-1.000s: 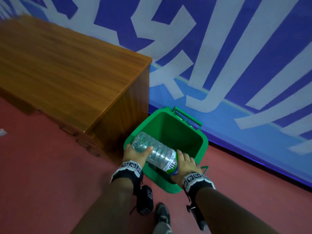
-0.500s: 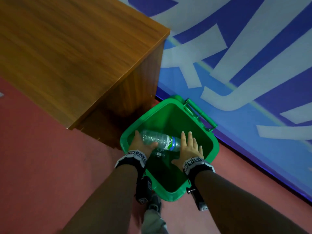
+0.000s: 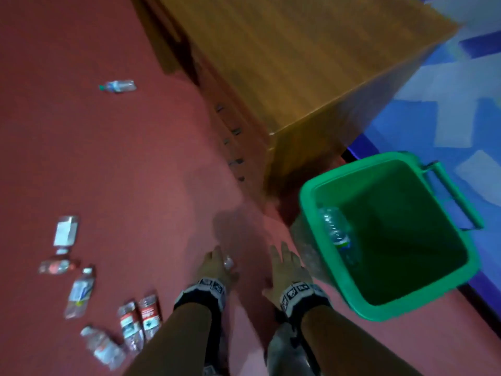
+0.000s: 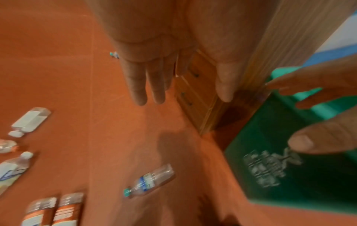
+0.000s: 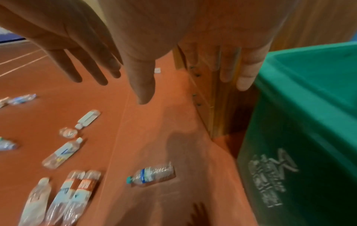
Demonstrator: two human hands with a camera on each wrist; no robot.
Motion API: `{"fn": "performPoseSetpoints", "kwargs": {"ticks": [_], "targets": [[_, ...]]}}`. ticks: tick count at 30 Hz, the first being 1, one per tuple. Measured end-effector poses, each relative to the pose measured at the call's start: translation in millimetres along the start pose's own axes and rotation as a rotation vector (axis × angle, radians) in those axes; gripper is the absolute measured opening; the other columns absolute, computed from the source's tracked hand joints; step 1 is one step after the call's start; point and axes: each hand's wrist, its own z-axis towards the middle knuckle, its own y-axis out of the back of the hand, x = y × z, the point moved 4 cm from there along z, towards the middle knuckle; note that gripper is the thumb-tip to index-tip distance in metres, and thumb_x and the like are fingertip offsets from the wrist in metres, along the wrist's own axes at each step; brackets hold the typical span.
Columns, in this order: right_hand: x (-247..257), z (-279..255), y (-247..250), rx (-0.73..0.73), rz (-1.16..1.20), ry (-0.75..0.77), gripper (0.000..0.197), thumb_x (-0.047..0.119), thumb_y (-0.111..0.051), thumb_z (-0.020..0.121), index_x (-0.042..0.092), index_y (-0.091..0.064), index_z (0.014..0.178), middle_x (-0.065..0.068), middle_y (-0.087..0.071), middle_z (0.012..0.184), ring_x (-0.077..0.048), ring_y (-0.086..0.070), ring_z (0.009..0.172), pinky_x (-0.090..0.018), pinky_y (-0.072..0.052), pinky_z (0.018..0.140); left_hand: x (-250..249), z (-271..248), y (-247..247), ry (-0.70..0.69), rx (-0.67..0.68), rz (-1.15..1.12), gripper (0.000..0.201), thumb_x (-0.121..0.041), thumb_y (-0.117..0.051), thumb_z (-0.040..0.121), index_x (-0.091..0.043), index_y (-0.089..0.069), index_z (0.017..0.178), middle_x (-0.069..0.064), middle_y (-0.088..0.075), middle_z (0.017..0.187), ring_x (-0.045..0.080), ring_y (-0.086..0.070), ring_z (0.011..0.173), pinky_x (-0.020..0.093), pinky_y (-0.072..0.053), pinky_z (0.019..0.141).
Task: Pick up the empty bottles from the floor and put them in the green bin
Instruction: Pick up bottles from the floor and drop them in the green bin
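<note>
The green bin [image 3: 306,194] stands on the red floor at the right, with a clear water bottle [image 3: 334,229] lying inside against its left wall. Both hands hover empty just left of the bin, fingers straight. My left hand [image 3: 217,263] is over a small clear bottle with a teal cap [image 4: 149,181], which also shows in the right wrist view [image 5: 152,174]. My right hand [image 3: 284,263] is between that bottle and the bin [image 5: 309,122]. Several empty bottles [image 3: 81,291] lie scattered on the floor to the left, and one more bottle [image 3: 118,86] lies farther off.
A wooden desk [image 3: 298,63] with drawers stands right behind the bin, its corner close to the bin's left side. A blue and white wall [image 3: 447,104] runs behind the bin. Red floor [image 3: 135,172] spreads between the hands and the scattered bottles.
The large bottle held by both hands has been let go and lies in the bin. Both hands have come out of the bin and moved left over the floor.
</note>
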Motion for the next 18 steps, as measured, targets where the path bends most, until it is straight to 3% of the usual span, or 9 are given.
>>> {"fn": "performPoseSetpoints", "kwargs": {"ticks": [5,9,15,18], "targets": [[62.5,75.2,-98.7,0.084,-0.086,0.096,0.108,0.046,-0.069,0.085,0.023,0.009,0.155,-0.008,0.009,0.162,-0.031,-0.010,0.146,-0.045,-0.031,0.113,126.9,70.7,-40.4,0.032,0.057,0.072,0.095,-0.034,-0.073,0.083,-0.015,-0.012,0.153,0.010,-0.029,0.152,0.030,-0.040,0.135,0.037,-0.037,0.109],[83.9,179.1,-188.5,0.128,-0.244,0.185,0.110,0.038,-0.074,0.083,0.024,0.008,0.155,-0.007,0.013,0.162,-0.033,-0.009,0.146,-0.047,-0.031,0.113,199.3,165.9,-93.9,0.048,0.009,0.099,0.094,-0.034,-0.070,0.086,-0.016,-0.007,0.154,0.009,-0.027,0.154,0.030,-0.043,0.133,0.037,-0.039,0.107],[104.5,351.2,-312.2,0.186,-0.451,0.342,0.122,0.003,-0.079,0.075,0.027,0.010,0.155,-0.002,0.023,0.161,-0.033,0.003,0.148,-0.051,-0.030,0.114,270.0,343.3,-192.2,0.005,0.018,0.121,0.109,-0.032,-0.077,0.078,-0.022,0.000,0.155,0.010,-0.013,0.160,0.035,-0.028,0.141,0.043,-0.032,0.114],[107.0,402.6,-358.1,0.218,-0.451,0.393,0.115,0.008,-0.078,0.076,0.028,0.002,0.156,0.000,0.010,0.163,-0.034,-0.002,0.148,-0.054,-0.030,0.113,280.2,392.6,-237.7,-0.066,0.018,0.184,0.099,-0.036,-0.073,0.081,-0.022,-0.009,0.155,0.011,-0.016,0.158,0.036,-0.028,0.141,0.044,-0.030,0.115]]}}
